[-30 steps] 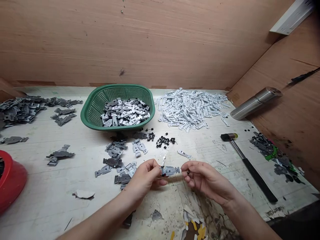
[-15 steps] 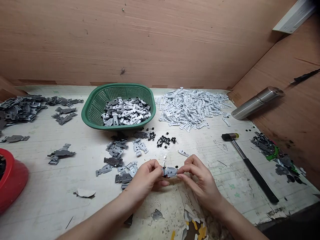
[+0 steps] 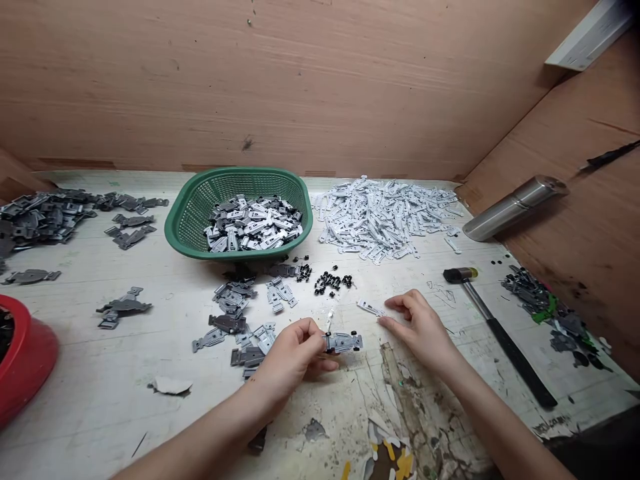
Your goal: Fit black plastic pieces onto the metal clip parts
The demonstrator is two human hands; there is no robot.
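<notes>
My left hand [image 3: 293, 353] pinches one end of a small grey metal bracket [image 3: 344, 342] with black beads at its ends, held just above the table. My right hand [image 3: 417, 323] lies apart from it to the right, fingers curled towards a loose white plastic strip [image 3: 371, 308] on the table; its fingertips are at the strip's right end. A cluster of small black beads [image 3: 330, 281] lies just beyond, and grey brackets [image 3: 235, 320] are scattered left of my left hand.
A green basket [image 3: 190, 220] of mixed grey and white parts stands at the back, a heap of white strips [image 3: 385, 213] beside it. A hammer [image 3: 500, 333] and steel flask [image 3: 515, 207] lie right; a red bowl [image 3: 25, 360] and grey bracket piles [image 3: 45, 217] left.
My right hand let go of the bracket's right end and moved right and back to the white strip. My left hand kept holding the bracket in place.
</notes>
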